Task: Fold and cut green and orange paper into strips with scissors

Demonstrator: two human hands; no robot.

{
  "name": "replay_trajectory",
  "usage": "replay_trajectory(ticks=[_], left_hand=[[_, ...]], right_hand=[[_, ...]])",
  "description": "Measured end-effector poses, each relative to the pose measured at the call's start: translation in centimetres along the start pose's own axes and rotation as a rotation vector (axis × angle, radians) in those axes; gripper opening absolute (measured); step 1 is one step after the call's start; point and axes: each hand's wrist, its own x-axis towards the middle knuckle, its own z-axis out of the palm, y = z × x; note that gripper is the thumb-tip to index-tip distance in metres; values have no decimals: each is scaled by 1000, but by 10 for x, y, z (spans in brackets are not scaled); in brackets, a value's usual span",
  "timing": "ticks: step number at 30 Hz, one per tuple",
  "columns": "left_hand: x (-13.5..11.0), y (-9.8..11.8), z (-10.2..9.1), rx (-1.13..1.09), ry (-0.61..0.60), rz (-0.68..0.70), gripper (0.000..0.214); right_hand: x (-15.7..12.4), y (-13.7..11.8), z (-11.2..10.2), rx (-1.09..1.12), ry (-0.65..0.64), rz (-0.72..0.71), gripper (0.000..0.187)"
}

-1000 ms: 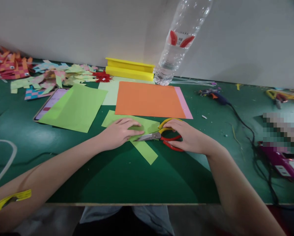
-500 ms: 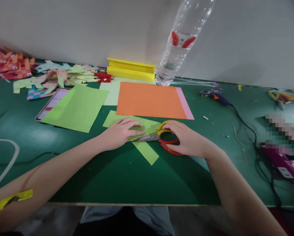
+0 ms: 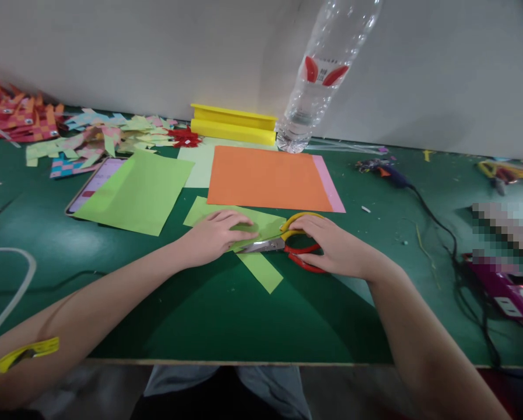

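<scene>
My right hand (image 3: 327, 244) is closed around the yellow and red handles of a pair of scissors (image 3: 261, 245). Their metal blades lie along the near edge of a strip of light green paper (image 3: 268, 220). My left hand (image 3: 218, 236) holds that strip against the table, thumb and fingers close together on it near the blade tips. A narrower green paper strip (image 3: 261, 273) lies on the near side of the blades. Where the blades meet the paper is partly hidden by my left fingers.
Beyond my hands are an orange sheet (image 3: 265, 178) and a clear bottle (image 3: 309, 99). A green sheet (image 3: 139, 195) partly covers a phone (image 3: 89, 189); paper scraps (image 3: 99, 131) lie behind. On the right are a corded tool (image 3: 395, 177) and a purple power strip (image 3: 502, 289).
The right hand's lower fingers have drawn slightly up and the red handle has shifted with them. My left hand and the green strips look almost unmoved.
</scene>
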Motion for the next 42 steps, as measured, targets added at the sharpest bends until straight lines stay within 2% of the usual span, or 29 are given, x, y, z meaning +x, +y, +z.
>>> replay_trajectory(ticks=[5,14,21,26,31,42], left_hand=[[1,-1,-2,16,-10,22,41],[9,2,2,72,50,38,49],[6,4,-6,7,168,17,29],[-5,-1,-13,-8,66,63,29],[-6,-7,-8,33,-10,81,39],[-5,-6,-7,-19,-47,42,45]], right_hand=[[0,0,-1,11,8,21,43],[-4,1,-7,3,20,46,40],[-3,4,-8,33,3,72,42],[-3,4,-7,54,-11,84,41],[-3,5,-6,68,-17,93,43],[-4,2,-4,47,-20,97,42]])
